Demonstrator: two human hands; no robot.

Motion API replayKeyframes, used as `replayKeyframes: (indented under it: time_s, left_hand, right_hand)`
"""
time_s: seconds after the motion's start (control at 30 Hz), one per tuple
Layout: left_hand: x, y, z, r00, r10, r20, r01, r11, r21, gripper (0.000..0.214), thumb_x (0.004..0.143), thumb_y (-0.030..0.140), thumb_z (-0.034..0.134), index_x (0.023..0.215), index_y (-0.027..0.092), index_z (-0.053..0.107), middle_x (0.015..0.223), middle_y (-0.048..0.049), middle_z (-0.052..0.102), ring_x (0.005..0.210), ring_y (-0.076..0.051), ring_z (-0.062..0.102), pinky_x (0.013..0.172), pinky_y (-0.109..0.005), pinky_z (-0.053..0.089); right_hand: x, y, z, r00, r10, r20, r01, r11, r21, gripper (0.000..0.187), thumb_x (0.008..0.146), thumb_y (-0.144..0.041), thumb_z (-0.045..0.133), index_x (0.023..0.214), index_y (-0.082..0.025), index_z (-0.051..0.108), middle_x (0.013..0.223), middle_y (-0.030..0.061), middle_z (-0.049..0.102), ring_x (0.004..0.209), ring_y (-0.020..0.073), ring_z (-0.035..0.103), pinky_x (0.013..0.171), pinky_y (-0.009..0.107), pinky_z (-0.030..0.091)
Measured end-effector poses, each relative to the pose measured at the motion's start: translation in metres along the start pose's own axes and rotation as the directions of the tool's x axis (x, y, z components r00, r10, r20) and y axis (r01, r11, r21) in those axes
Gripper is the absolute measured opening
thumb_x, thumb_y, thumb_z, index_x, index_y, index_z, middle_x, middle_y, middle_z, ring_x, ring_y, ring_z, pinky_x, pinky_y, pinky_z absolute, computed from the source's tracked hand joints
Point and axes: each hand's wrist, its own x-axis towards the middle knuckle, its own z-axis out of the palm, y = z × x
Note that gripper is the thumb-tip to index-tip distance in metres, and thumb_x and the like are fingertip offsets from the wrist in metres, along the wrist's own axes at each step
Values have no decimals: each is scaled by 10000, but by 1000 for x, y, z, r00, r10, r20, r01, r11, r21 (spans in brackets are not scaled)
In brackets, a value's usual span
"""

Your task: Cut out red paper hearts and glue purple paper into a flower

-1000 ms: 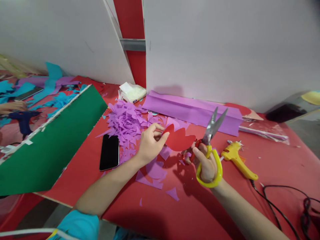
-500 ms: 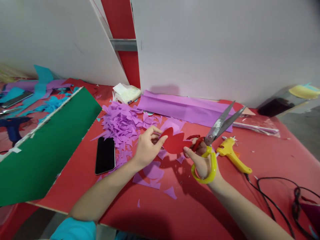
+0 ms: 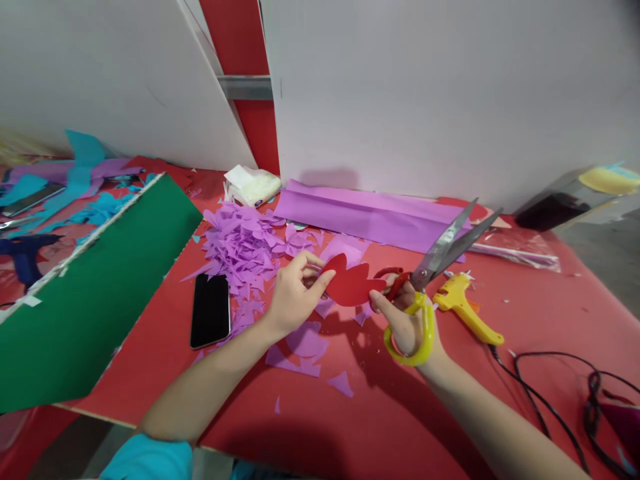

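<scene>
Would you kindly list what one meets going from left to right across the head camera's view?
Green board, smartphone, left hand, red paper cutout, right hand, yellow hot-glue gun.

On the red worktop (image 3: pixel 540 313) I see a heap of purple paper bits (image 3: pixel 240 240), a black phone (image 3: pixel 211 312), a yellow glue gun (image 3: pixel 465 310) and a long purple sheet (image 3: pixel 370 220).

One view, head-worn, looking forward and down: desk (image 3: pixel 565 320) close below, left hand (image 3: pixel 294 293) and right hand (image 3: pixel 406 327) near, mid-frame; pale wall (image 3: pixel 400 100) beyond, filling top.
</scene>
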Motion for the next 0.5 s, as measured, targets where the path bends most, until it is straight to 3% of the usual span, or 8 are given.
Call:
replayKeyframes:
  time_s: [0.2, 0.33, 0.5]
  left_hand:
    - [4, 3, -3, 999, -12, -31, 10, 999, -37, 191, 745, 292, 621, 754, 191, 459, 534, 47, 566, 416, -92, 566, 412, -177, 432]
    - [9, 9, -12, 999, -10, -50, 5, 995, -97, 230, 709, 300, 656, 718, 195, 453, 473, 61, 544, 372, -93, 546, 376, -175, 420]
    - [16, 9, -24, 993, 25, -118, -38, 993, -109, 271, 707, 346, 662, 729, 190, 441, 473, 63, 539, 368, -95, 546, 371, -172, 432]
  right_hand:
    - [1, 5, -1, 998, -52, 27, 51, 998, 36, 244, 741, -403, 607, 786, -222, 449, 613, -44, 457, 543, 121, 453, 550, 274, 394]
    - [6, 13, -5, 979, -52, 196, 45, 998, 42, 256, 829, -443, 480, 743, -203, 478, 577, -42, 436, 493, 102, 410, 508, 257, 360]
    - [9, 19, -16, 899, -46, 435, 126, 979, -158, 374, 835, -526, 407, 841, -183, 556, 724, 15, 532, 546, 116, 424, 516, 263, 378]
